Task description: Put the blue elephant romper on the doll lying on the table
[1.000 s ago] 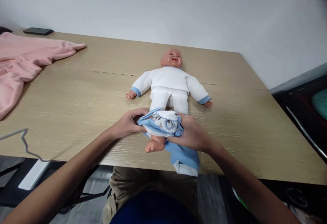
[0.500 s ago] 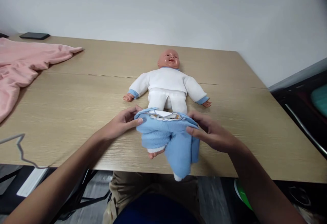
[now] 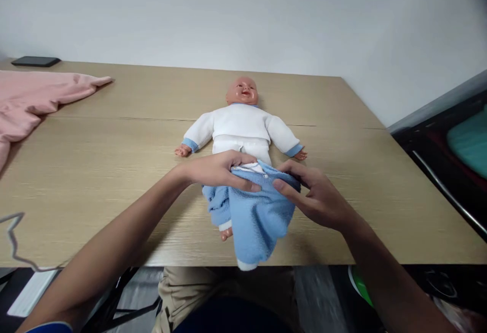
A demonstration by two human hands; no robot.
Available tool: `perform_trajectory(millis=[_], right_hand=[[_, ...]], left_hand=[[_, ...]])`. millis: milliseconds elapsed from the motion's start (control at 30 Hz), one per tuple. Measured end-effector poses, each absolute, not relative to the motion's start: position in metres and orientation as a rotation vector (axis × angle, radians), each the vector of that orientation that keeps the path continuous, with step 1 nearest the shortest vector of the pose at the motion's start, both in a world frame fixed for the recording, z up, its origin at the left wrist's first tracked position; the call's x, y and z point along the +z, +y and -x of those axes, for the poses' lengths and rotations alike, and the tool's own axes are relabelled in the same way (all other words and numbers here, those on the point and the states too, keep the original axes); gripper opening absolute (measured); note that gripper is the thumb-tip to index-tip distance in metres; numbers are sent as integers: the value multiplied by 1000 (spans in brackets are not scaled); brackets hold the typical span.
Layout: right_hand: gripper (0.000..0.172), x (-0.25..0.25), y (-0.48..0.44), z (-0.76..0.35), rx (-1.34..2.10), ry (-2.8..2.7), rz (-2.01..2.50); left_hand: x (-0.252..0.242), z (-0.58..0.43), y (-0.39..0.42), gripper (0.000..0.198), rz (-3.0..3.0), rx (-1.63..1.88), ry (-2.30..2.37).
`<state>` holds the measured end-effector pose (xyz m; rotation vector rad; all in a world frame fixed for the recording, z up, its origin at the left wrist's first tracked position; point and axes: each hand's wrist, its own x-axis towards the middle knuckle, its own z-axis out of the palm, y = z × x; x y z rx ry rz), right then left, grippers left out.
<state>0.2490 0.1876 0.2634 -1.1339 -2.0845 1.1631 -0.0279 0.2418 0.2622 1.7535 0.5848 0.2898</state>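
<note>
Carefully, the fingers of the left hand [image 3: 216,171] and of the right hand [image 3: 312,196] were both grasping the waist edge [image 3: 266,176] of the blue trousers [image 3: 254,216], which lay over the lower legs of the doll [image 3: 243,122], on its back on the worktop [image 3: 125,155]. One foot [image 3: 226,234] came out, but at the other white cuff [image 3: 248,265] none showed, and I could not tell whether that leg was inside. For good handling, it seemed wise to hold the opening wide and level and guide the cloth gently, without twisting it.
</note>
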Motion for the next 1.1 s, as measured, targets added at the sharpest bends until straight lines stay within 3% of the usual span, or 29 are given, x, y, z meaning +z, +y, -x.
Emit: perform_trajectory(millis=[167, 367, 467, 667, 833, 967, 1100], right_hand=[[28, 267, 188, -265, 1477, -2266, 856], [45, 247, 189, -264, 1707, -1779, 966], [43, 234, 190, -268, 1708, -1714, 986], [41, 226, 188, -276, 1615, -1627, 1058], [74, 256, 175, -259, 1681, -1901, 1057], [35, 269, 168, -251, 1695, -2034, 1190], [40, 253, 171, -252, 1838, -1791, 1014]], left_hand=[[259, 29, 237, 22, -1767, 332, 465], [251, 22, 234, 32, -1470, 298, 371], [244, 23, 234, 42, -1417, 269, 364], [235, 27, 232, 29, -1424, 247, 369], [232, 25, 230, 33, -1506, 460, 447], [232, 23, 229, 31, -1562, 460, 437], [225, 29, 230, 77, -1476, 332, 301]])
